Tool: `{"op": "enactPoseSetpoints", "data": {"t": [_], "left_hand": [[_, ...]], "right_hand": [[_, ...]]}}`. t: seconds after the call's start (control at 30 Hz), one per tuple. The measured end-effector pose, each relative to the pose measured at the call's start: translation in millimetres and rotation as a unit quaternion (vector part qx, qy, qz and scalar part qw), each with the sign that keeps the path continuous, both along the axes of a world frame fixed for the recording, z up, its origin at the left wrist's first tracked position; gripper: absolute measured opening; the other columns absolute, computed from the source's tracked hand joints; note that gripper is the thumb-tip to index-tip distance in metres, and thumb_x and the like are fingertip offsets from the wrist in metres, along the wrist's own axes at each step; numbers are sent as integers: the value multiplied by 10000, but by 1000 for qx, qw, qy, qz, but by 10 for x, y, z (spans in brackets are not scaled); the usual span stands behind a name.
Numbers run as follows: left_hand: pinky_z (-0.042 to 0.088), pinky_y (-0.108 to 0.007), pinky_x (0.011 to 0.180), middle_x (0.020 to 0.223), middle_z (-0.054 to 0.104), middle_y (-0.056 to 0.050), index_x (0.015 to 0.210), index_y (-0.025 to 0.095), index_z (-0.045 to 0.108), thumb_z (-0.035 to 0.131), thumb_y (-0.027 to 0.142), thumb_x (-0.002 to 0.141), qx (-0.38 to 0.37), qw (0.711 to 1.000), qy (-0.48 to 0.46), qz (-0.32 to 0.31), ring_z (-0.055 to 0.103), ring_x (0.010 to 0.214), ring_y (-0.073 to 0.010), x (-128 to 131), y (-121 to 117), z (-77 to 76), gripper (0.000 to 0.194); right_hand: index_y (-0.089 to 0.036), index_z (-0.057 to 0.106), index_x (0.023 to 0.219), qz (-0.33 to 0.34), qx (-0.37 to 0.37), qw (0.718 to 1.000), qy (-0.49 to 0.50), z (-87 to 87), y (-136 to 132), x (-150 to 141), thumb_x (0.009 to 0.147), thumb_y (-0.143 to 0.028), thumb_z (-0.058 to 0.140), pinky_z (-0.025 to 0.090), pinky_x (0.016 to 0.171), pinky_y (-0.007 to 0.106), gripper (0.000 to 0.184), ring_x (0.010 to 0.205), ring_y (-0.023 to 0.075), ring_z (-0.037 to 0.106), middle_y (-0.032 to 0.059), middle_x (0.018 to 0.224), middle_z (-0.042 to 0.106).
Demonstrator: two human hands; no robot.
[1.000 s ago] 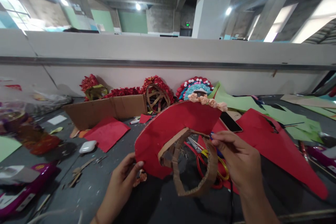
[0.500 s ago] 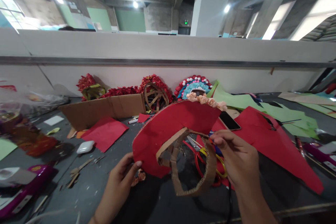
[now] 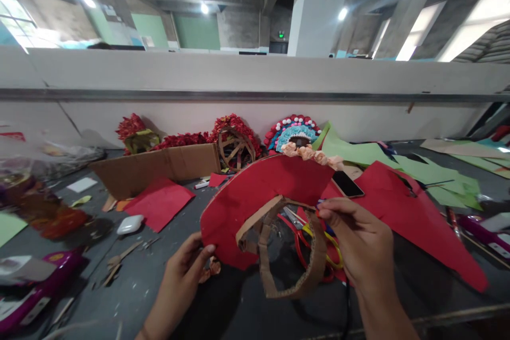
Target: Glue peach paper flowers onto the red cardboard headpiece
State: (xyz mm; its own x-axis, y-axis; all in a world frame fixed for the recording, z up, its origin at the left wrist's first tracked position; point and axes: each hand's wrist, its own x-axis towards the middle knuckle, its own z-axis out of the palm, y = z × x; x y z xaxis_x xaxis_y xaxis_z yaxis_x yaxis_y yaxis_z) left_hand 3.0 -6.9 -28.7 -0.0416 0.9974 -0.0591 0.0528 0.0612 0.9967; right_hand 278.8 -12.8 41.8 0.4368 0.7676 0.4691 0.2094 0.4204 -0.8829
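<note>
At lower centre, the red crescent (image 3: 235, 212) is pinched by the left hand (image 3: 184, 268), the cardboard ring (image 3: 317, 255) by the right hand (image 3: 363, 241) (little has shifted; steadying is suggested).

Red arched panel (image 3: 231, 218), pinched at its lower end by the left hand (image 3: 181, 273): paper-like face, smooth, matt. Brown ring-shaped cardboard band (image 3: 317, 257) at the right hand (image 3: 360, 239): matt, corrugation exposed along the cut edge. Peach crumpled-paper trim (image 3: 314, 155), beyond both grips: rough, wrinkled. Black-screened flat phone (image 3: 348, 184), beyond the right grip: smooth, glossy. White rounded plastic-looking case (image 3: 130, 224), left of the left grip: smooth, lightly glossy.
</note>
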Motion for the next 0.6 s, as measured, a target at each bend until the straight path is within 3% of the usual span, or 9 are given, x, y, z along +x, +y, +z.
{"op": "enactPoseSetpoints", "data": {"t": [0.1,0.27,0.47,0.6], "left_hand": [[546,-268,633,854,708,-71,954,174,626,681,455,675,11,1000,12,14,669,757,-210,23,-1,40,399],[541,-261,598,733,696,-47,879,173,637,698,470,641,26,999,12,29,666,708,-204,35,29,17,385],[541,-268,616,714,684,-39,907,171,629,690,450,660,30,999,9,26,658,703,-197,13,48,-26,377],[541,-273,630,743,681,-38,939,175,620,669,429,696,26,999,10,16,659,690,-188,9,24,0,355]], "right_hand": [[-189,680,680,-5,7,1000,-3,2,6,-1,666,-310,729,508,612,263,132,671,158,612,31,696,666],[-208,709,790,10,-28,999,25,19,4,-8,687,-305,714,532,675,295,142,721,174,646,45,786,705],[-183,681,662,21,-2,998,53,39,-20,6,664,-306,733,499,563,226,134,603,133,608,17,634,664],[-203,700,741,24,-23,998,62,54,-32,4,705,-308,703,522,634,240,110,686,143,636,25,728,695]]}}
